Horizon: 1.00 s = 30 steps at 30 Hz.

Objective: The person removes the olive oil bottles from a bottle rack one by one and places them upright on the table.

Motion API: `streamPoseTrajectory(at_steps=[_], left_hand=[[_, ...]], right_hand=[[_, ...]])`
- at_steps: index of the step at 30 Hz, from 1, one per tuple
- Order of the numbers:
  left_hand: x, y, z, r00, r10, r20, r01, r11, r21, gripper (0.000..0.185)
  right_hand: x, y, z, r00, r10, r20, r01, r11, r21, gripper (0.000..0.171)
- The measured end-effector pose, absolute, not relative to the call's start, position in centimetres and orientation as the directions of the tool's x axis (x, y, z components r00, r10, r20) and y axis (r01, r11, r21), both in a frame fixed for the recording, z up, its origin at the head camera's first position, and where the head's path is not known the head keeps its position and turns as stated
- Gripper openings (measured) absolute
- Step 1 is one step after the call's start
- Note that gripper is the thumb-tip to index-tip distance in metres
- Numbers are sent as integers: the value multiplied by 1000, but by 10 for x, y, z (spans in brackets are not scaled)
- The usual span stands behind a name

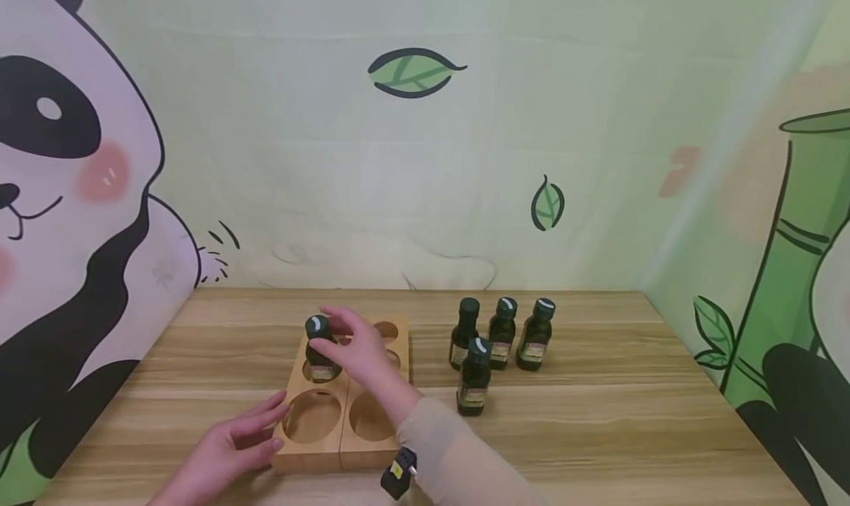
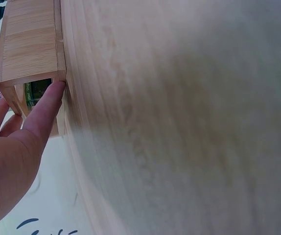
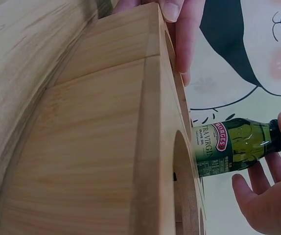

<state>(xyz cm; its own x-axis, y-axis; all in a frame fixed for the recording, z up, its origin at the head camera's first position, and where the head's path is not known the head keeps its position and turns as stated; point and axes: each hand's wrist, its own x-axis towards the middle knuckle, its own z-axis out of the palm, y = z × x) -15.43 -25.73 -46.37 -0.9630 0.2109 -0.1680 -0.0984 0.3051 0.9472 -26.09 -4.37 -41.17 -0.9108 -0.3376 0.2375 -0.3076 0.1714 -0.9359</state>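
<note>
A wooden rack (image 1: 317, 447) with round holes in two columns stands on the table. My right hand (image 1: 364, 355) pinches a small olive oil bottle (image 3: 233, 144) by its dark cap and neck, thumb on one side and fingers on the other. The bottle is upright over a left-column hole behind the large front one, its lower end right at the opening. My left hand (image 1: 242, 436) touches the rack's left side with extended fingers, thumb near the front corner. In the left wrist view, its thumb (image 2: 45, 110) presses the rack's lower edge.
Several similar bottles stand on the table right of the rack: one in front (image 1: 474, 388), others behind it, including a narrow-necked one (image 1: 468, 318). A printed cloth backdrop (image 1: 332, 159) rises behind the table. A small black device (image 1: 397, 476) is at my right wrist.
</note>
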Motion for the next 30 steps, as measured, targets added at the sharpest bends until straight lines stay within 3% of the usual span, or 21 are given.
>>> streamPoseTrajectory(at_steps=[14, 30], left_hand=[[-153, -258, -463, -964, 228, -135, -65, 290, 955, 58], [-154, -258, -465, -964, 219, -153, -79, 314, 946, 58]], right_hand=[[-261, -50, -414, -924, -295, 245, -301, 160, -940, 40], [-257, -51, -408, -896, -276, 347, -384, 95, -918, 38]])
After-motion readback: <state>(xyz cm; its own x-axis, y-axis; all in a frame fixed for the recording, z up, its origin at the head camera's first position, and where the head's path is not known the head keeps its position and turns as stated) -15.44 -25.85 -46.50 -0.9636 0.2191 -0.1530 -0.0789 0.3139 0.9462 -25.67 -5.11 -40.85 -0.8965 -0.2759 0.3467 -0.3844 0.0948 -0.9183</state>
